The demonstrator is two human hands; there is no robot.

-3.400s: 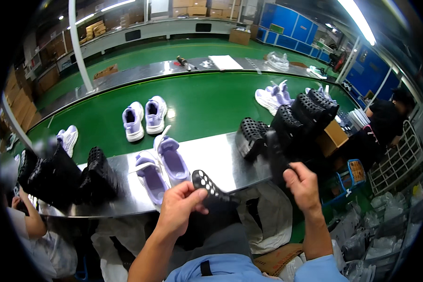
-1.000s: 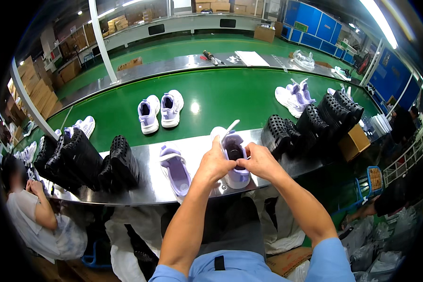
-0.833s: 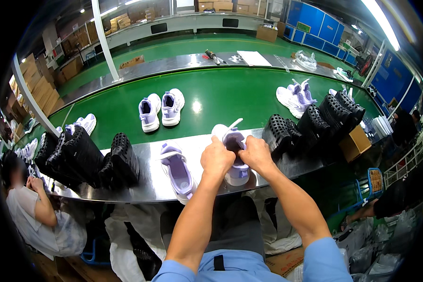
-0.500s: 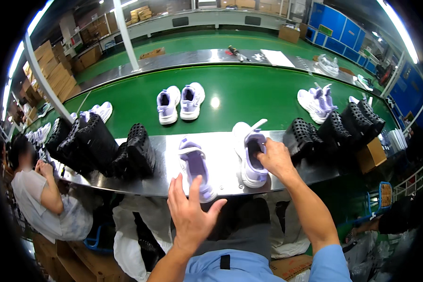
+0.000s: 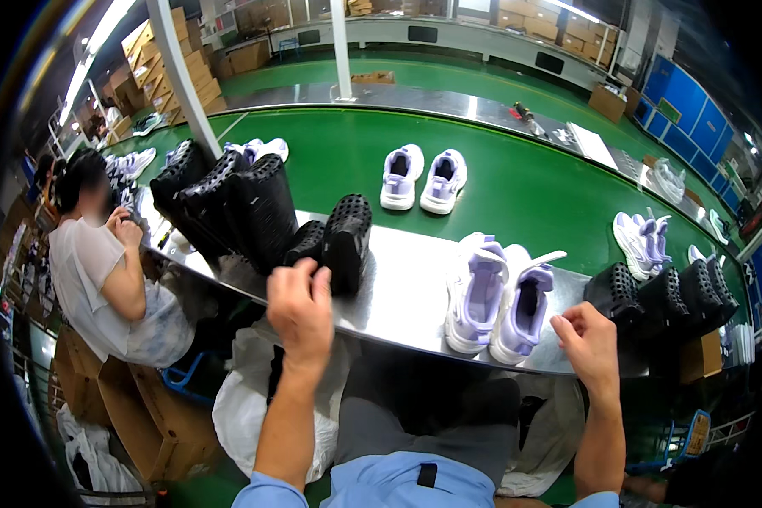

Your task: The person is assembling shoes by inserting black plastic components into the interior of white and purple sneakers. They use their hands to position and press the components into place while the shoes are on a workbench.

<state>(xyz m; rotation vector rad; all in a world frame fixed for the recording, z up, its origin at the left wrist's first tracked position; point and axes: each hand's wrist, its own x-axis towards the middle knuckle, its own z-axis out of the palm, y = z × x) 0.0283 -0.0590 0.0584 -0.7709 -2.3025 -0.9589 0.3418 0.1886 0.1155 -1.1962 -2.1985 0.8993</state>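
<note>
Side by side on the metal table edge stand two white and lilac sneakers, the left shoe [image 5: 476,296] and the right shoe [image 5: 523,309], heels toward me. The right one's tongue sticks up. Just right of them my right hand [image 5: 591,347] hovers with loosely curled fingers, thumb and index finger apart, holding nothing. My left hand [image 5: 300,317], slightly blurred, is raised in front of a black knobbed shoe-shaped form [image 5: 347,241] and a smaller black form [image 5: 306,240]. Its thumb and bent fingers are a little apart. Whether it touches the forms is unclear.
Taller black forms [image 5: 262,203] stand at left, and more black forms [image 5: 615,292] at right. Another sneaker pair [image 5: 400,178] sits on the green belt [image 5: 516,186], with further shoes [image 5: 639,244] at far right. A seated person [image 5: 110,262] works at left.
My left hand moved left from the left sneaker to the black forms. My right hand left the right sneaker. The two sneakers now stand close together. The view has swung left.
</note>
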